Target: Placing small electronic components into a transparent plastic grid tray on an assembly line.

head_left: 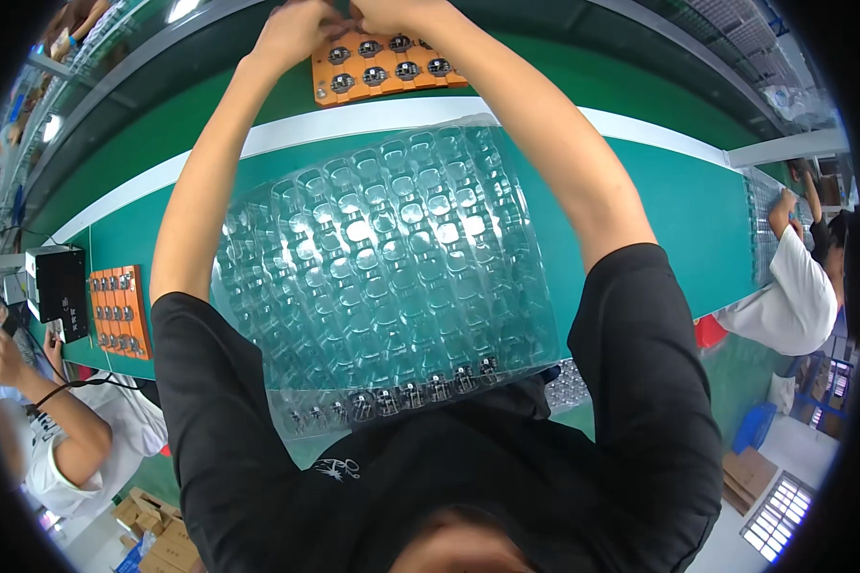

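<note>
Clear moulded plastic first: a stack of pocketed trays (392,277) lies tilted right in front of my chest, nearest edge touching or just off my black shirt (487,449), can't tell which. A row of small dark parts (411,393) shows along that near edge. Under the stack, green bench top (631,220). Further out, a white rail (640,134) runs across, bowed by the lens.

Beyond the rail: the orange fixture (389,60), rows of round black-and-silver parts seated in it. Both arms reach over the trays to it. Left hand (301,33) at its far left corner, fingers curled in; right hand (392,11) just beside, also curled, partly cut by the frame top. Can't tell if either grips anything.

Off left: second orange fixture (144,320) beside a black-faced box (62,286); co-worker in white past it. Far right: another co-worker's white sleeve (793,296).
</note>
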A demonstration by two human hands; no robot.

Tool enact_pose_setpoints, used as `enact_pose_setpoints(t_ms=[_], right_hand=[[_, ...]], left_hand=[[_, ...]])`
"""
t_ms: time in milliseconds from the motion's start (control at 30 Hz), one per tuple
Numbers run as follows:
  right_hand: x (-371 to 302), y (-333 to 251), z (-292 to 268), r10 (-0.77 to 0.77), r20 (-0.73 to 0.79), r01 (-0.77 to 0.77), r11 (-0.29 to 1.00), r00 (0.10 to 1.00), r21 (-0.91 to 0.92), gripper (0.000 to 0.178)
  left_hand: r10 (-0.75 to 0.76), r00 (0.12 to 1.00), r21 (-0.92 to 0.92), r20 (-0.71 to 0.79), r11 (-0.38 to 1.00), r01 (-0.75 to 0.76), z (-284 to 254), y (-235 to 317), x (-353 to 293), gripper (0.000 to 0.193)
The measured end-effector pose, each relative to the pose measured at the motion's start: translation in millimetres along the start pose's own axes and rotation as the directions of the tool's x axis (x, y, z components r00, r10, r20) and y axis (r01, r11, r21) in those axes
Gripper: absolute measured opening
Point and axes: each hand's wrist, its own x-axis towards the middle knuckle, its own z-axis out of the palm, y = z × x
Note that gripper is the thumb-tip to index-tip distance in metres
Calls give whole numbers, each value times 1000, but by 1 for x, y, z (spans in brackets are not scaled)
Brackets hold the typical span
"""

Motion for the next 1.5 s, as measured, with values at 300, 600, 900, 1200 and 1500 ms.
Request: enact_pose_setpoints(t_ms=[300,600,900,1200,1500], right_hand=[[-95,26,-87,-55,-292,218,795,955,566,22],[-358,6,-156,-113,144,-45,612,983,790,17],[-417,-48,-158,-169,172,-22,647,971,762,26],[-421,-60,-139,-258,101,61,552,961,831,15],[-371,-34,-164,-200,256,-170,367,946,914,8]], left_hand=[[-11,990,-233,-143,972,-23,-5,-45,-30,35],[127,992,-474,-12,873,-118,-95,169,-158,16],[71,963,-657,261,743,123,-109,311,-251,20],[64,993,-593,101,805,9,-95,336,-270,22],[-68,995,-759,71,644,98,-110,292,-241,13]])
